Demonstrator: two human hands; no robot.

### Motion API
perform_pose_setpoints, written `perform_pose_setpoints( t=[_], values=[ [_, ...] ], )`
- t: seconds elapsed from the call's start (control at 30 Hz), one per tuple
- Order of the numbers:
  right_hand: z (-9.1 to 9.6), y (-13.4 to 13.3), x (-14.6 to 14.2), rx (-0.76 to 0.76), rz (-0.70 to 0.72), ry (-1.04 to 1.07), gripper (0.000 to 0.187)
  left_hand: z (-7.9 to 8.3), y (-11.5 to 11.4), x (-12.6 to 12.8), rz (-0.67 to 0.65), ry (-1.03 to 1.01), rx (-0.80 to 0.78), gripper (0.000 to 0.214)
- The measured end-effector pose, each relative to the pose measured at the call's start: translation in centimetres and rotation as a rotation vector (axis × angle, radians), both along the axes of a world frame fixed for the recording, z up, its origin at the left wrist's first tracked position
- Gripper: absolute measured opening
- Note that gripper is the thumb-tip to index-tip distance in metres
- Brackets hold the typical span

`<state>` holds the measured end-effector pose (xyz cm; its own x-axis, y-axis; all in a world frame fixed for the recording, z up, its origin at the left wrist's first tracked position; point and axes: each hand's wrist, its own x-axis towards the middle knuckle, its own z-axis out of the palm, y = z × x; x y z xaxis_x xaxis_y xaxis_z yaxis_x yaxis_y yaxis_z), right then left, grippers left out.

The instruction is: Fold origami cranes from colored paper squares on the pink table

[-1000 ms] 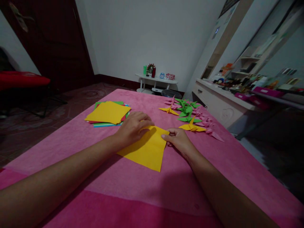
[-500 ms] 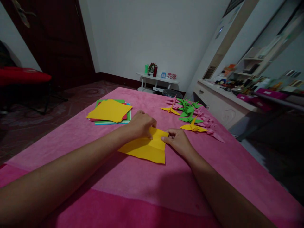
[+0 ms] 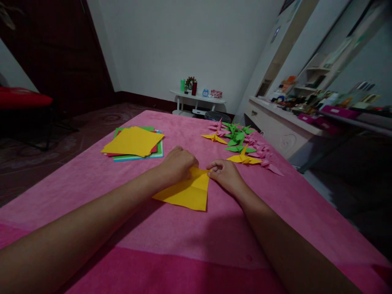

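A folded yellow paper sheet (image 3: 186,192) lies on the pink cloth in front of me. My left hand (image 3: 178,163) is curled over its far left corner, fingers pinching the paper. My right hand (image 3: 222,173) pinches the far right corner of the same sheet. The two hands are close together at the sheet's far edge. A crease runs across the sheet.
A stack of coloured paper squares (image 3: 133,142), yellow on top, lies at the left. Several folded paper cranes (image 3: 241,145) in yellow, green and pink sit at the right. The pink-covered table (image 3: 92,179) drops off at the right toward a dresser (image 3: 275,130).
The yellow sheet went from a larger triangle shape to a smaller folded shape. My hands moved closer together at its far edge, the left closing from flat into a pinch.
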<state>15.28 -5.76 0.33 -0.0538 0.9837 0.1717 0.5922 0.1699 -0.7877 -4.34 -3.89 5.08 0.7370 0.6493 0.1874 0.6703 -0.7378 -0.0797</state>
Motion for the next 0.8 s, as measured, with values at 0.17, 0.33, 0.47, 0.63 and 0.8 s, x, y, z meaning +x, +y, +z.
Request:
perform_pose_setpoints(
  t=[0.17, 0.33, 0.47, 0.63, 0.8],
  values=[
    [0.0, 0.2, 0.5, 0.022, 0.054, -0.054, 0.018, -0.1, -0.5, 0.1, -0.036, 0.022, 0.023, 0.022],
    [0.0, 0.3, 0.8, 0.026, 0.079, -0.131, 0.024, 0.7, -1.5, 1.0, -0.039, 0.118, 0.051, 0.022],
    [0.2, 0.4, 1.1, -0.032, 0.166, -0.112, 0.028, 0.5, -1.8, 1.5, -0.049, 0.173, 0.105, 0.020],
    [1.0, 0.3, 1.2, -0.176, 0.152, 0.092, 0.027, -0.1, -2.0, 1.7, -0.063, 0.169, 0.146, 0.017],
    [1.6, 0.1, 0.8, -0.314, 0.033, 0.315, 0.019, 0.1, -2.3, 1.7, -0.049, 0.165, 0.142, 0.015]
  ],
)
